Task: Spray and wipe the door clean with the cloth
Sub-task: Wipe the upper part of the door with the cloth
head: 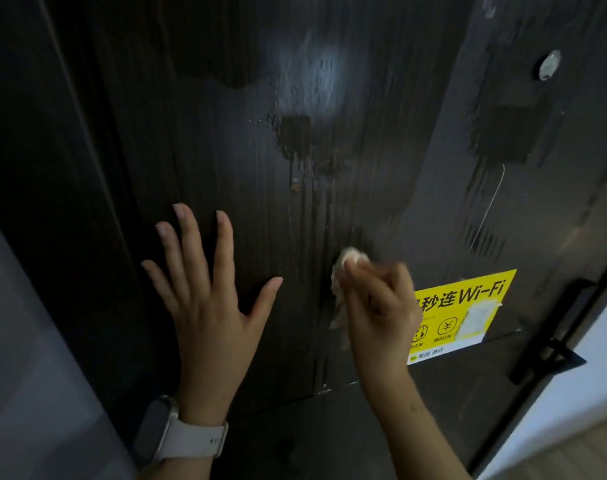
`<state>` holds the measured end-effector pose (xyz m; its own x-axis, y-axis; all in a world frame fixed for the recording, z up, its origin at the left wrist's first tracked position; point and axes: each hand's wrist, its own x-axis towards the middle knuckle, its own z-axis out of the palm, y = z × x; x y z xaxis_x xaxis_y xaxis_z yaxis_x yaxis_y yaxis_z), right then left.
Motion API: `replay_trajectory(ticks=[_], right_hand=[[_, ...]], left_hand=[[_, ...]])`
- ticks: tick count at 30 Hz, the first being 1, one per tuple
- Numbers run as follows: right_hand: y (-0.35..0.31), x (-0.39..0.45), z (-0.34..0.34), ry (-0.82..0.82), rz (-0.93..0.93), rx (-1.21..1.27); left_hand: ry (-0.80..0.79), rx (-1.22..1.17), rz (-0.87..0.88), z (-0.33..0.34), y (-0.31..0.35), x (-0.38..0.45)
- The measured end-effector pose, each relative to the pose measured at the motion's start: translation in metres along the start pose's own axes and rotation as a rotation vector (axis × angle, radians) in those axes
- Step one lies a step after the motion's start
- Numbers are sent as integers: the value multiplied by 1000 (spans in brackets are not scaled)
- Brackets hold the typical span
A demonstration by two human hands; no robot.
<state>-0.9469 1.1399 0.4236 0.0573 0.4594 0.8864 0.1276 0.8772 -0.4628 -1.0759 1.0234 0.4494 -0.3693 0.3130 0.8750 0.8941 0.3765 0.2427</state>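
Left hand [205, 299] spread on the wet door [246, 168], right hand [381, 306] pinching the cloth [343, 271]; the sticker [468, 306] at three o'clock could snag and peel.

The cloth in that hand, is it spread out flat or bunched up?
Bunched up. The cloth is a crumpled wad pinched in the right hand, pressed to the dark door.

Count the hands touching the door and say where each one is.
2. The left hand lies flat, fingers spread, on the dark door. The right hand grips the cloth against the door, just left of the yellow Wi-Fi sticker.
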Motion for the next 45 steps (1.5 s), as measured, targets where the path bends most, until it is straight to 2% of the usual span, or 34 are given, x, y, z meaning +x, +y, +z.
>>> replay_trajectory(ticks=[4, 11, 14, 17, 19, 25, 27, 31, 33, 40, 45], right_hand=[[6, -33, -2, -32, 113, -1], [-26, 66, 7, 131, 12, 57], [-16, 34, 5, 75, 18, -3], [3, -24, -1, 22, 159, -14], [3, -32, -1, 7, 205, -6], [-23, 56, 8, 135, 69, 55], [-21, 48, 9, 129, 51, 45], [-7, -11, 0, 31, 158, -14], [-5, -10, 0, 9, 172, -18], [-24, 52, 13, 149, 35, 104], [-6, 4, -5, -32, 119, 66]], left_hand=[[4, -1, 6, 0, 0, 0], [-7, 10, 13, -1, 0, 1], [4, 6, 14, -1, 0, 1], [17, 3, 22, -1, 1, 1], [15, 3, 22, -1, 0, 1], [5, -5, 3, -2, 2, 1], [-3, -7, 3, -2, 2, 1], [10, -28, -3, -3, 2, 2], [6, -19, -4, -4, 3, 2], [-11, -12, -7, -4, 4, 3], [-16, -38, 1, -5, 1, 2]])
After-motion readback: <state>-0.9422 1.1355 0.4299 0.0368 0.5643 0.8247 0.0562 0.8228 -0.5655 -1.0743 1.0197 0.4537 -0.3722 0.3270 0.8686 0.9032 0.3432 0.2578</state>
